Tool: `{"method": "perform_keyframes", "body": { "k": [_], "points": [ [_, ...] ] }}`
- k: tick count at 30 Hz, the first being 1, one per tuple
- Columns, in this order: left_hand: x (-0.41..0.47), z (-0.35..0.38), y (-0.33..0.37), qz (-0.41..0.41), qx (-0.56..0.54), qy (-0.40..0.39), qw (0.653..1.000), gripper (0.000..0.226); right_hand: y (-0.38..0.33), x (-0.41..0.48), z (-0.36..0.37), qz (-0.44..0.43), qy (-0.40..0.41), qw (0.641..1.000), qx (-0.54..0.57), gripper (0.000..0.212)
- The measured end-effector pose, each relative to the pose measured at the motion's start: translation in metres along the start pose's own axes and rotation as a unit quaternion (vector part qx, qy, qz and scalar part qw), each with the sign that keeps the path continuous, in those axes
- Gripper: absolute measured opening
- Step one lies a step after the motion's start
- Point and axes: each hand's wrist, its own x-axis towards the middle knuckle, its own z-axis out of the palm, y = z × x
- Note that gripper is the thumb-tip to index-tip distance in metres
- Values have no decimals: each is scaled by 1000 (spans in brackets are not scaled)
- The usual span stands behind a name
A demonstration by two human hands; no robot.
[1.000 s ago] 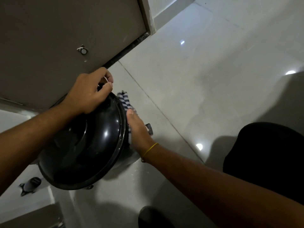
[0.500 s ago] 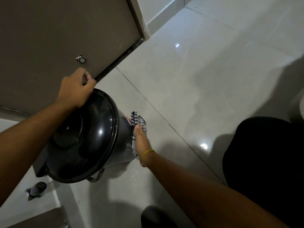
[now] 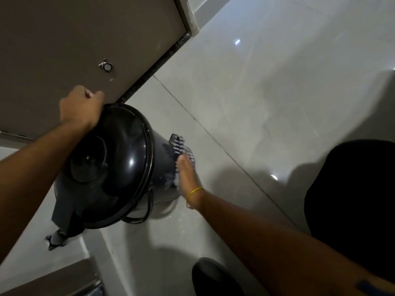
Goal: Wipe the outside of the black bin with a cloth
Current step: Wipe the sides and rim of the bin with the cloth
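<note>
Left grip [image 3: 80, 107]: clenched over the far rim of the black bin [image 3: 115, 167]. I judge this steadies the tilted bin and exposes its wall.
Right grip [image 3: 187, 174]: released and flat, fingers straight, pressing the striped cloth [image 3: 180, 146] against the bin's side wall so the cloth stays in full contact.
Bin position: on the floor [image 3: 235, 124], just beside the door [image 3: 64, 39] bottom edge.
Bin relative to grips: between both, with the cloth below the lid rim.

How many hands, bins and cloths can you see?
Hands: 2, the left hand and the right hand
Bin: 1
Cloth: 1
Total: 4
</note>
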Motion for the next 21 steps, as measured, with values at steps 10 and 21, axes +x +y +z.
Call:
{"method": "perform_keyframes", "body": {
  "k": [10,21],
  "points": [
    [13,-1,-14,-136,3,38,990,69,-37,-3,16,-76,-30,996,-37,49],
    [14,-1,-25,-223,-5,61,973,79,-5,18,-15,-56,-76,988,-120,52]
  ]
}}
